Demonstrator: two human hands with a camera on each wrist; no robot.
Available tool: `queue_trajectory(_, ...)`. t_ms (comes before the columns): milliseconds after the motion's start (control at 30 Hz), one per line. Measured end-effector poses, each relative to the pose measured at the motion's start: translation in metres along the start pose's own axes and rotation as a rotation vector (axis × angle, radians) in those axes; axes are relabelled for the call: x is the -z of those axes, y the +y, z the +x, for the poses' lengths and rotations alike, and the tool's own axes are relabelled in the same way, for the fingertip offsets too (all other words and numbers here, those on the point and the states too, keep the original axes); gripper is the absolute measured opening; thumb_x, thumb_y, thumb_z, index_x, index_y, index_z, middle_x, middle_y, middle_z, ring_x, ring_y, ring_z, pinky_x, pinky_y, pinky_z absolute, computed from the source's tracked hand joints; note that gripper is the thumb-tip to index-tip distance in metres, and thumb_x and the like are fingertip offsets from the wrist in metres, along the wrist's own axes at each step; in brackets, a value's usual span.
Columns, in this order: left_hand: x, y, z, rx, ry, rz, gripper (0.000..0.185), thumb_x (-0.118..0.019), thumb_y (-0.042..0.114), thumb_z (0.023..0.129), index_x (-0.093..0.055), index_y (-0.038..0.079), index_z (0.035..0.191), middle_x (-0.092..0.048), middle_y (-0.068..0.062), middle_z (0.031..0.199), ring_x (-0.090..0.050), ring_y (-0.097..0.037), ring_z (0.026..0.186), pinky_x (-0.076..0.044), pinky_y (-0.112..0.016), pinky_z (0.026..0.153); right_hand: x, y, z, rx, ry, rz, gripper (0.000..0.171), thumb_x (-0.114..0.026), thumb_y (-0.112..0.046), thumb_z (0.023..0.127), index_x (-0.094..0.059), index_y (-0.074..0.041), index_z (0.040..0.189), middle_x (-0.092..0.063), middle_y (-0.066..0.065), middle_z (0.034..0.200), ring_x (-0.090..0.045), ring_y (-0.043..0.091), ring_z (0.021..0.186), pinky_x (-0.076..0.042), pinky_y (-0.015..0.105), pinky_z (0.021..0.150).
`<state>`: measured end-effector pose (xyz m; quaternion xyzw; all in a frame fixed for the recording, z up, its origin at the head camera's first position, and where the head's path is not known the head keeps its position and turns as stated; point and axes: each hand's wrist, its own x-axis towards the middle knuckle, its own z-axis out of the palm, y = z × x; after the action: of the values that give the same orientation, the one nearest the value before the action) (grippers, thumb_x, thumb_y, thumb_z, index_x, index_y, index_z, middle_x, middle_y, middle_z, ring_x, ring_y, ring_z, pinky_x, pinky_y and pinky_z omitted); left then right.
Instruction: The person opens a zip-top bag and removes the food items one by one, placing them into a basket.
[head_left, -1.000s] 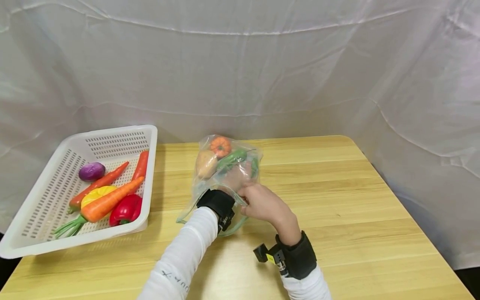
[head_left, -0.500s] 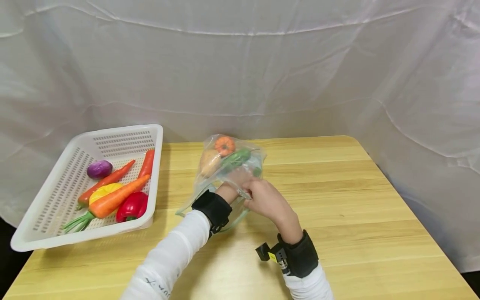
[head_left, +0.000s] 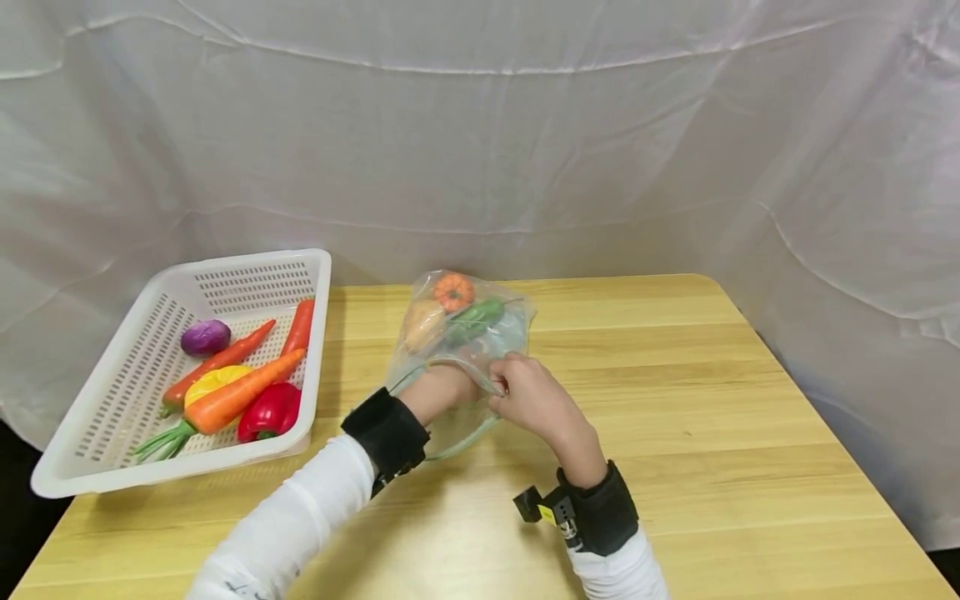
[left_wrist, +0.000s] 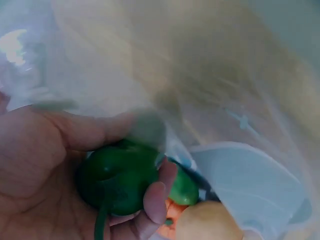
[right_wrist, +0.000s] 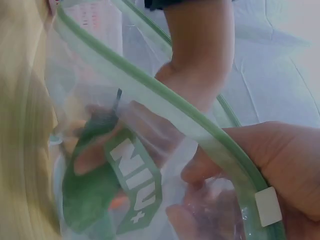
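left hand [left_wrist: 60,170] gripping green pepper [left_wrist: 120,177] inside zip bag [head_left: 457,333] | right hand [head_left: 528,396] pinching bag rim | desk [head_left: 675,400] mid-back edge

Light wooden table [head_left: 675,400], wrinkled white cloth backdrop [head_left: 525,142]

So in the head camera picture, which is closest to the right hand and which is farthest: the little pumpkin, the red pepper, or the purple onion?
From the right hand, which pinches the bag's rim:
1. Little pumpkin, inside the clear bag, just beyond the hand.
2. Red pepper, at the near end of the white basket on the left.
3. Purple onion, farther back and left in the basket.
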<state>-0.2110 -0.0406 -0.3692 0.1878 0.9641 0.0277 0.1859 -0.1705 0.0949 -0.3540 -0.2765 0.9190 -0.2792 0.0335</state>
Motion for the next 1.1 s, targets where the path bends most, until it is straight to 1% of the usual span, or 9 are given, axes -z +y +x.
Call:
queue_trajectory(133,0.004,-0.007,-0.016,0.032,-0.036,-0.002,0.029,-0.055,0.016,0.091,-0.057,0.005,0.117,-0.058,-0.01,0.118,-0.054,-0.02,0.094,-0.047,-0.03,0.08,0.0,0.0,0.0,-0.019,0.007,0.015,0.027,-0.06,0.002,0.074,-0.04,-0.012,0.061,-0.034,-0.001,0.063,-0.033,0.012,0.059,-0.027,0.02,0.054)
queue_trajectory(233,0.006,-0.011,-0.029,0.035,-0.072,0.022,0.035,-0.055,0.015,0.091,-0.055,0.002,0.123,-0.061,-0.01,0.111,-0.056,-0.02,0.089,-0.047,-0.032,0.077,0.0,0.0,0.0,-0.04,0.014,0.038,0.026,-0.061,0.001,0.076,-0.042,-0.012,0.062,-0.034,-0.003,0.059,-0.034,0.011,0.055,-0.027,0.019,0.05)
queue_trajectory(333,0.008,-0.015,-0.042,0.065,-0.113,0.019,0.047,-0.047,0.016,0.096,-0.04,-0.001,0.139,-0.055,-0.018,0.127,-0.055,-0.027,0.112,-0.047,-0.036,0.09,0.0,-0.001,0.001,-0.047,0.02,0.035,0.026,-0.06,0.001,0.077,-0.042,-0.012,0.064,-0.033,-0.003,0.058,-0.032,0.01,0.053,-0.026,0.019,0.05)
queue_trajectory(433,0.007,-0.018,-0.053,0.086,-0.125,-0.009,0.055,-0.045,0.016,0.097,-0.025,0.001,0.146,-0.035,-0.024,0.146,-0.045,-0.033,0.129,-0.044,-0.038,0.093,0.0,-0.001,0.0,-0.047,0.026,0.024,0.026,-0.06,0.001,0.077,-0.041,-0.012,0.065,-0.031,-0.003,0.058,-0.031,0.01,0.053,-0.025,0.019,0.05)
queue_trajectory(500,0.007,-0.02,-0.061,0.089,-0.116,-0.034,0.055,-0.046,0.014,0.097,-0.025,0.001,0.146,-0.03,-0.027,0.147,-0.05,-0.036,0.123,-0.046,-0.038,0.087,0.0,-0.001,0.0,-0.05,0.028,0.021,0.026,-0.06,0.001,0.077,-0.041,-0.012,0.066,-0.031,-0.003,0.058,-0.031,0.01,0.053,-0.025,0.02,0.051)
queue_trajectory(600,0.006,-0.026,-0.074,0.053,-0.069,-0.048,0.053,-0.051,0.013,0.094,-0.033,-0.001,0.142,-0.044,-0.029,0.135,-0.06,-0.032,0.1,-0.046,-0.038,0.075,0.0,-0.001,0.0,-0.057,0.026,0.025,0.026,-0.06,0.002,0.077,-0.04,-0.012,0.066,-0.03,-0.003,0.059,-0.031,0.01,0.054,-0.025,0.02,0.052)
queue_trajectory(700,0.007,-0.031,-0.087,0.017,-0.029,-0.047,0.05,-0.056,0.014,0.092,-0.039,-0.001,0.137,-0.053,-0.025,0.118,-0.056,-0.027,0.089,-0.046,-0.039,0.074,0.001,-0.001,0.0,-0.061,0.02,0.033,0.026,-0.059,0.002,0.077,-0.039,-0.012,0.066,-0.03,-0.003,0.059,-0.03,0.011,0.054,-0.024,0.02,0.052)
queue_trajectory(767,0.008,-0.034,-0.095,0.005,-0.015,-0.044,0.048,-0.057,0.015,0.091,-0.041,0.001,0.135,-0.055,-0.021,0.11,-0.054,-0.025,0.085,-0.046,-0.039,0.074,0.001,-0.001,0.0,-0.062,0.016,0.041,0.026,-0.058,0.002,0.077,-0.039,-0.012,0.067,-0.029,-0.003,0.059,-0.029,0.011,0.054,-0.024,0.02,0.052)
queue_trajectory(1100,0.013,-0.038,-0.127,-0.05,0.065,-0.019,0.049,-0.063,0.013,0.085,-0.046,0.004,0.13,-0.053,-0.013,0.099,-0.051,-0.021,0.08,-0.049,-0.038,0.071,0.002,0.002,-0.001,-0.064,0.015,0.051,0.026,-0.055,0.004,0.077,-0.038,-0.012,0.066,-0.028,-0.003,0.059,-0.026,0.011,0.053,-0.022,0.021,0.052)
